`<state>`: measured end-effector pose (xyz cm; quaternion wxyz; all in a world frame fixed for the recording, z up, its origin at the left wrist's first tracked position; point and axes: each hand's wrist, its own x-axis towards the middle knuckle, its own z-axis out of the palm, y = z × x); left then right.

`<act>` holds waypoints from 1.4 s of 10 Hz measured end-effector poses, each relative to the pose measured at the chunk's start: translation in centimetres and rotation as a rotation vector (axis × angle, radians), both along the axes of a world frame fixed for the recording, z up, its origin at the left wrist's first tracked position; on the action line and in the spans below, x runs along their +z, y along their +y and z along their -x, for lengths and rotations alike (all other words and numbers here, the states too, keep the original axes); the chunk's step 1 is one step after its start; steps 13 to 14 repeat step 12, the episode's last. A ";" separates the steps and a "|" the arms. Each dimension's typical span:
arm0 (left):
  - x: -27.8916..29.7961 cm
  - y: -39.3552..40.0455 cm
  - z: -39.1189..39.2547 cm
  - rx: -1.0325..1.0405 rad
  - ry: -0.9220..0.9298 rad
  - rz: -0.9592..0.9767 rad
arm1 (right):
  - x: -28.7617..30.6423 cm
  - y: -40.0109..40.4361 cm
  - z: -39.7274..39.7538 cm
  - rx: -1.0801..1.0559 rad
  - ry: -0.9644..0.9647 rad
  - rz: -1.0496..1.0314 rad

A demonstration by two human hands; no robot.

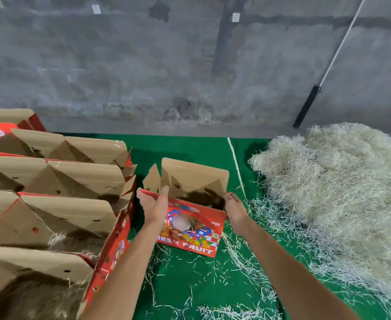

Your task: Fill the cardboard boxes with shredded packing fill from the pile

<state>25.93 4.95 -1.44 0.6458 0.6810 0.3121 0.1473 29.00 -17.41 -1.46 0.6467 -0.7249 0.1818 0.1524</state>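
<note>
Both forearms reach far; the left hand (154, 203) and right hand (235, 210) grip opposite ends of the red box (191, 232), near the fill pile (342, 195) on its right.

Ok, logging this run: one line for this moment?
step: positioning | open red printed cardboard box | left hand, right hand grip its rim | pale shredded-paper pile right

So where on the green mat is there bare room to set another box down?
Barest is the green mat behind the held box, up to the wall. Nearer, between both forearms, only loose shreds litter it. The left is packed with a row of boxes; the right is buried under the shredded fill pile.
</note>
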 end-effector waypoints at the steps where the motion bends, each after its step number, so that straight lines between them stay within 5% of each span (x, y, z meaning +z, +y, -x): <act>1: -0.2 1.5 -2.4 -0.008 -0.039 -0.017 | -0.5 1.3 -2.6 0.047 -0.052 0.023; 5: -1.4 5.6 -9.1 0.029 -0.007 -0.015 | -3.4 7.1 -11.4 0.078 -0.255 0.063; 10: 2.5 4.4 -8.1 0.083 -0.058 -0.011 | 3.0 7.1 -12.8 0.347 -0.230 0.329; 12: 4.5 0.9 -2.1 -0.202 0.019 0.076 | 4.6 2.4 -4.6 0.290 -0.140 -0.025; 14: 4.5 0.9 -2.1 -0.202 0.019 0.076 | 4.6 2.4 -4.6 0.290 -0.140 -0.025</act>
